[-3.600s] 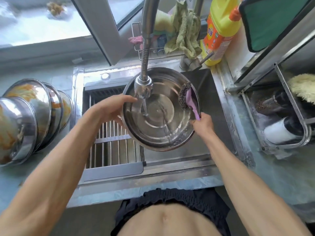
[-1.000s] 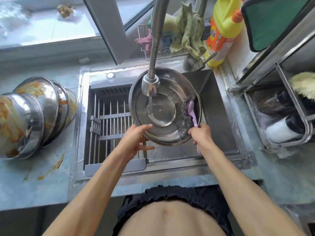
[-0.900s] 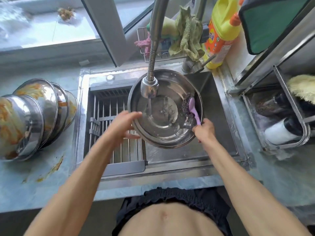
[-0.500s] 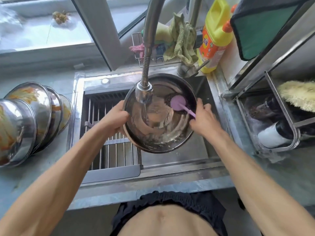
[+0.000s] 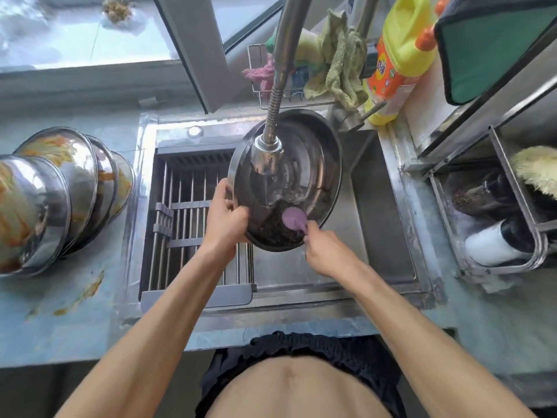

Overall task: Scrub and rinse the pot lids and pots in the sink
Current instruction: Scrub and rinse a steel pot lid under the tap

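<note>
While the left hand [image 5: 224, 220] grips the near-left rim of the steel pot [image 5: 301, 164], tilted under the tap head [image 5: 267, 156] over the sink [image 5: 388, 212], the right hand [image 5: 324, 251] is curled round the purple scrubber [image 5: 294, 218] at the pot's near wall. Risk: the wet rim slips and the pot drops; spray may deflect off the tilted wall. Half a second ago the scrubber sat at the far wall.
</note>
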The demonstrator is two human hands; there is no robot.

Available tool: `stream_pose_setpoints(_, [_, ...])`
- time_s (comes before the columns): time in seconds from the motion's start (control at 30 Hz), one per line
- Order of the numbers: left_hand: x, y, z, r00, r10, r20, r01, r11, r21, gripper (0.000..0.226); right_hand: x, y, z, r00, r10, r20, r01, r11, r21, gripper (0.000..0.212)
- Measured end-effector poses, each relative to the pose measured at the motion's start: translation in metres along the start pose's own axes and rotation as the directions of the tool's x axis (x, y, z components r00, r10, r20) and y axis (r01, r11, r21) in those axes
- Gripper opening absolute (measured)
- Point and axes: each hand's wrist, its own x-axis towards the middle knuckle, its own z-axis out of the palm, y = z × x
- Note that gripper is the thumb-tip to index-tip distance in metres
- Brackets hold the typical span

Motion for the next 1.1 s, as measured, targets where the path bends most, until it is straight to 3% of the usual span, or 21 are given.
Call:
stream_pose_setpoints(0.1, [-0.001,-0.006,0.003,1.000,0.030,-0.006,-0.030,0.999,0.021,0.032,0.002,-0.017,-0.007,0.997,-0.036,0.073,0.030,0.997,0.074,0.022])
stream_pose_setpoints(0.2, [-0.003,-0.011,0.004,0.998,0.060,0.019,-0.061,0.997,0.051,0.027,0.000,-0.035,-0.022,0.987,-0.126,0.104,0.073,0.908,0.412,0.025])
stream_pose_setpoints(0.27, [-0.004,-0.012,0.002,0.997,0.065,0.036,-0.066,0.997,0.044,0.031,0.003,-0.037,-0.029,0.987,-0.123,0.103,0.051,0.851,0.523,0.028])
stream_pose_setpoints(0.33, [-0.004,-0.011,-0.003,0.999,0.035,0.031,-0.036,0.999,0.011,0.036,0.008,-0.031,-0.028,0.988,-0.099,0.122,0.041,0.912,0.408,0.030])
stream_pose_setpoints(0.43, [-0.002,-0.005,-0.009,0.999,-0.014,0.031,0.016,0.999,-0.048,0.039,0.013,-0.009,-0.024,0.996,0.008,0.090,-0.010,0.999,0.030,0.034])
stream_pose_setpoints(0.5, [-0.005,-0.005,-0.008,0.998,-0.051,0.045,0.053,0.998,-0.038,0.040,0.013,0.003,-0.036,0.996,0.087,0.022,-0.081,0.977,-0.195,0.041])
stream_pose_setpoints(0.57, [-0.009,-0.006,-0.004,0.995,-0.087,0.057,0.088,0.996,-0.021,0.039,0.015,0.011,-0.051,0.994,0.072,-0.079,-0.097,0.915,-0.391,0.041])
stream_pose_setpoints(0.67, [-0.013,-0.005,0.000,0.992,-0.107,0.066,0.110,0.993,-0.048,0.043,0.025,0.015,-0.066,0.983,0.016,-0.183,-0.109,0.853,-0.511,0.046])
stream_pose_setpoints(0.77, [-0.007,0.002,0.004,0.995,-0.076,0.057,0.079,0.995,-0.055,0.040,0.025,0.014,-0.063,0.976,0.128,-0.176,-0.186,0.910,-0.369,0.043])
stream_pose_setpoints(0.87, [-0.002,0.003,0.008,0.999,-0.026,0.036,0.028,0.998,-0.059,0.036,0.015,0.004,-0.035,0.985,0.172,-0.020,-0.173,0.985,-0.030,0.034])
stream_pose_setpoints(1.0, [0.001,-0.009,0.008,0.998,-0.031,0.061,0.038,0.994,-0.103,0.028,0.003,-0.020,-0.015,0.996,0.029,0.084,-0.060,0.914,0.400,0.028])
stream_pose_setpoints(1.1, [0.000,-0.015,0.004,0.988,-0.090,0.123,0.112,0.976,-0.185,0.018,0.001,-0.029,-0.021,0.995,-0.104,0.007,0.093,0.910,0.404,0.035])
